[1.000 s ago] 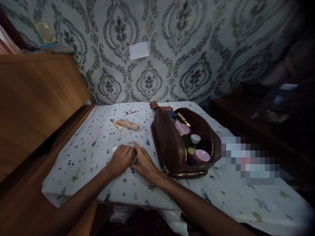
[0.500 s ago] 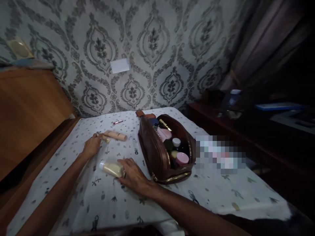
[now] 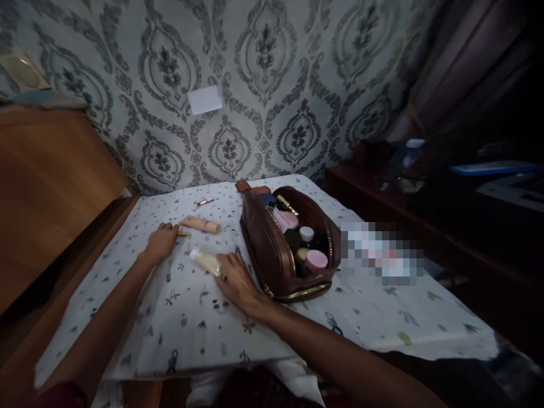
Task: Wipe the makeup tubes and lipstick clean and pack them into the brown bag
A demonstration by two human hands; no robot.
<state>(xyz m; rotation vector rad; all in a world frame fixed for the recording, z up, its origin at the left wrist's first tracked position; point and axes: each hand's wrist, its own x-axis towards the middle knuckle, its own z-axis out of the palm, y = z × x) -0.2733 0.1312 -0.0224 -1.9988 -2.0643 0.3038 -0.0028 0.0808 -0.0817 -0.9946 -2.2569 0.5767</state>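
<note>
A pale yellow tube with a white cap (image 3: 207, 262) lies in the grip of my right hand (image 3: 236, 282), close to the bag's left side. Over on the left, my left hand (image 3: 161, 243) is closed at the fingertips on a small gold-coloured item (image 3: 183, 233), mostly covered by the fingers. Just beyond it lies a peach-coloured cosmetic tube (image 3: 203, 225). A brown cosmetic bag (image 3: 266, 243) stands unzipped, holding a pink-lidded jar (image 3: 317, 260), a white-capped bottle (image 3: 306, 233) and a gold tube (image 3: 287, 204), among several other items.
A slim red item (image 3: 205, 202) lies farther back on the patterned white cloth (image 3: 204, 345). Blurred-out objects (image 3: 382, 249) sit right of the bag. A wooden panel (image 3: 55, 187) borders the left, and a dark red ledge (image 3: 352, 184) with a clear bottle (image 3: 410, 153) the right.
My right hand has shifted the yellow tube away from me and slightly right. The gold item by my left hand is now more hidden under the fingers. The view has tilted slightly.
</note>
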